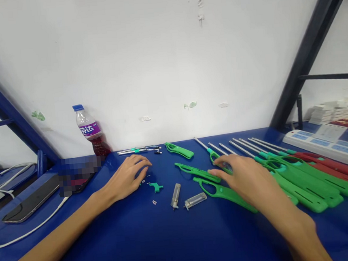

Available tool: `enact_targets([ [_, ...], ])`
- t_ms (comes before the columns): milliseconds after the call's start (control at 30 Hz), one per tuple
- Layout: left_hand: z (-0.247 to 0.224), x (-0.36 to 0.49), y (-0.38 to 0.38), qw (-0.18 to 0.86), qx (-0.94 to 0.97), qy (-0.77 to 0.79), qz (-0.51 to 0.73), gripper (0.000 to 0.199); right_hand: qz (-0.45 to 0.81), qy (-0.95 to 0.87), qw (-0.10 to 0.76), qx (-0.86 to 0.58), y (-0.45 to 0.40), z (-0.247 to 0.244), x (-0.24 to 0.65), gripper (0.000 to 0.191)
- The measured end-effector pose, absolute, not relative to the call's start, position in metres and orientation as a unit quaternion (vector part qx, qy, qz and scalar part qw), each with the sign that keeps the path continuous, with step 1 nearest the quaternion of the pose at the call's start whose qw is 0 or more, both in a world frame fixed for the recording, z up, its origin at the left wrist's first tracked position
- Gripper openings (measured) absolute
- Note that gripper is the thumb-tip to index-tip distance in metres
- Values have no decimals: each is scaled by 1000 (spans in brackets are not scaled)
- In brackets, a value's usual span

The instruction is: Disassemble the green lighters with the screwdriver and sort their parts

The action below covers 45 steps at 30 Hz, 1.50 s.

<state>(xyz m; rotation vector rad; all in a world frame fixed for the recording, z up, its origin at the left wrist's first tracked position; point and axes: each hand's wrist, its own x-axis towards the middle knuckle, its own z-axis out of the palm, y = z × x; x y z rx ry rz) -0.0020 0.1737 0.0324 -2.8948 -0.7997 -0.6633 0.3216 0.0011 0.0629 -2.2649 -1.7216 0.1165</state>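
My left hand (130, 175) rests on the blue table with its fingers loosely bent and apart, holding nothing I can see. Close to its fingertips lie a small green trigger piece (156, 187) and tiny metal bits. My right hand (245, 177) is over the near end of a row of long-nosed green lighters (307, 186), thumb and index finger apart. Beside its thumb is a green lighter (213, 156) with a metal rod; whether they touch I cannot tell. Left of that hand lie green handle shells (197, 172) and two clear fuel tanks (176, 196), (195, 201).
Another green shell (180, 150) and metal rods with wires (139, 149) lie by the wall. A drink bottle (90, 129), a phone (30, 200) and a white cable (45, 223) are at left. Red lighters (338, 167) and a white power strip (327, 145) are at right.
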Motion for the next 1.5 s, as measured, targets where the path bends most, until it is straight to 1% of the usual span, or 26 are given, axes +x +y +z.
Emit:
enact_targets([
  [133,33,-1,171,26,-943,-247,-220,31,67,-566,64,-819,-16,62,332,28],
  [233,32,3,163,17,-947,-232,-223,30,114,-560,25,-820,-22,58,335,30],
  [400,31,17,129,-1,-961,-184,-206,32,131,-587,36,-798,-19,51,333,19],
  [467,34,23,111,-10,-971,-156,-183,39,118,-595,40,-794,-20,49,333,17],
  [600,42,33,82,-40,-991,-108,-68,63,130,-609,51,-781,-24,49,336,17],
  [667,44,37,75,-52,-995,-82,-31,66,140,-617,62,-772,-23,52,337,18],
  [800,41,40,75,-73,-995,-52,-38,54,103,-611,96,-779,-12,57,336,7],
  [933,35,38,81,-79,-992,-40,-85,46,53,-609,178,-771,2,56,330,8],
  [1000,34,38,84,-72,-991,-36,-110,42,46,-618,202,-758,7,53,327,12],
  [1067,34,37,87,-66,-988,-35,-132,37,49,-629,199,-750,11,50,325,16],
  [1167,33,34,91,-59,-986,-42,-149,33,51,-647,182,-738,19,49,321,15],
  [1367,30,29,94,-51,-985,-52,-153,33,38,-689,139,-710,41,54,321,18],
  [1433,29,29,94,-49,-985,-50,-155,33,27,-695,123,-707,46,51,322,24],
  [1500,28,29,93,-48,-985,-47,-160,32,17,-698,107,-708,48,46,324,35],
])
